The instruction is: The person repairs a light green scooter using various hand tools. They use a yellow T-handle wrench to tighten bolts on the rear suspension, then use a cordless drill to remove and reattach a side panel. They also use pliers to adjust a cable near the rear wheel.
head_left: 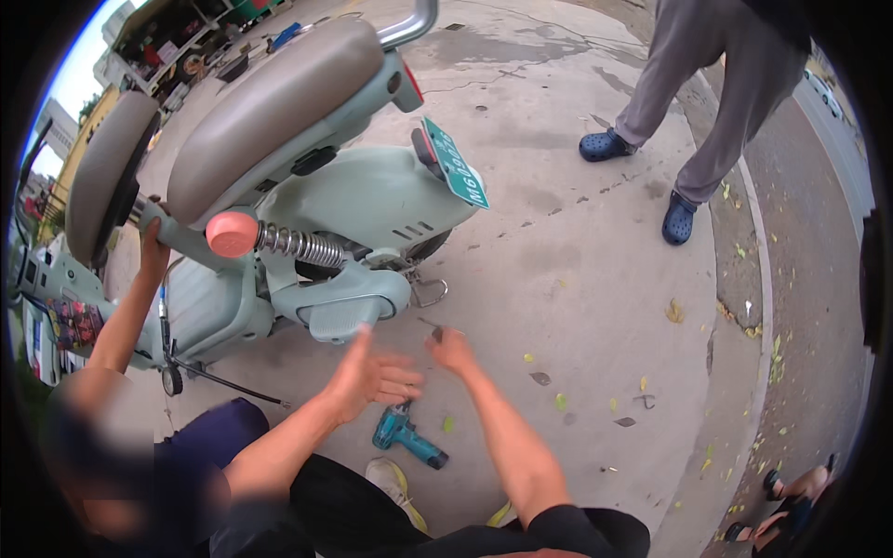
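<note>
A pale green scooter (353, 200) with taupe seats fills the upper left, showing a coiled spring shock (302, 246) with a pink cap (233, 232). My left hand (372, 377), fingers spread and motion-blurred, is just below the ribbed footrest (339, 316); whether it touches it I cannot tell. My right hand (448, 352), to the right of it, is closed on a small slim metal tool (431, 327), too small to identify. A teal cordless drill (409, 437) lies on the pavement beneath my left hand.
A co-worker's hand (153, 242) grips the scooter frame at left, beside a hose (233, 381). A standing person's legs (707, 158) are at upper right. Another person's feet (772, 493) show at lower right. A curb (763, 270) runs along the right.
</note>
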Action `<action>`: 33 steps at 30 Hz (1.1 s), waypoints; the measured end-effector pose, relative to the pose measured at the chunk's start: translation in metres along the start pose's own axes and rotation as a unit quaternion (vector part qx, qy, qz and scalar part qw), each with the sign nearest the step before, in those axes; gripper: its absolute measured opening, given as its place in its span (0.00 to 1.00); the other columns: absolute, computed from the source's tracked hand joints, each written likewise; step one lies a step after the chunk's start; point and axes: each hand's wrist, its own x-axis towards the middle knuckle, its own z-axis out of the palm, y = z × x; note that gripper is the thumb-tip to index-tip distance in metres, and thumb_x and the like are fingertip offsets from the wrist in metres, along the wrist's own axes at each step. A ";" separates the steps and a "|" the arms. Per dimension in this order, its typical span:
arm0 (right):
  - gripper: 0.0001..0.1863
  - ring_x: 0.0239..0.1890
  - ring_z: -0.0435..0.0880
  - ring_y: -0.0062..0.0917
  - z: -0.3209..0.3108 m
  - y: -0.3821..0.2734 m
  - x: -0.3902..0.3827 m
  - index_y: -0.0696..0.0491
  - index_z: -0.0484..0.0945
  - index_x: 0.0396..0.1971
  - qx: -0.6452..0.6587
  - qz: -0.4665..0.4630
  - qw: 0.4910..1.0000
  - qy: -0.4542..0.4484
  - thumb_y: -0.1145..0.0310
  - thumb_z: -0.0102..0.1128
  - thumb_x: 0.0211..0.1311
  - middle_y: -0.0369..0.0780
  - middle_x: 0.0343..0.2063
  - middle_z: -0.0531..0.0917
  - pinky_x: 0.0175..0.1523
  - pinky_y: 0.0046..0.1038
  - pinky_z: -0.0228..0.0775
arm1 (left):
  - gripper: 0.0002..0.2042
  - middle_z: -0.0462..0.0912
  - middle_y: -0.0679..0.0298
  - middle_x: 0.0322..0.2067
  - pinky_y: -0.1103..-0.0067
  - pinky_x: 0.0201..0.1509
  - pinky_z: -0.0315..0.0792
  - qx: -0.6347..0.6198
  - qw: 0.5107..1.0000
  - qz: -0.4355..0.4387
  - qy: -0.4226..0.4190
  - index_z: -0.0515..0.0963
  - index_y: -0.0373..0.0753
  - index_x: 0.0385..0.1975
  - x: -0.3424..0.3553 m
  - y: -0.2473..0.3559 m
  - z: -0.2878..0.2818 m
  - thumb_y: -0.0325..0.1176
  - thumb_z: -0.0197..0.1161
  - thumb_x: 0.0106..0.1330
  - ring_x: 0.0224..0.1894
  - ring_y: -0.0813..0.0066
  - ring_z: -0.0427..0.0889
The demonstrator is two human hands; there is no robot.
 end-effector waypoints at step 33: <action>0.19 0.29 0.84 0.26 -0.544 -0.100 -0.198 0.62 0.82 0.39 -0.207 0.249 0.924 -0.203 0.58 0.62 0.63 0.42 0.29 0.86 0.32 0.30 0.75 | 0.20 0.73 0.69 0.15 0.80 0.24 0.67 -0.069 0.831 0.331 0.442 0.78 0.31 0.26 -0.134 0.370 0.236 0.44 0.57 0.73 0.19 0.83 0.70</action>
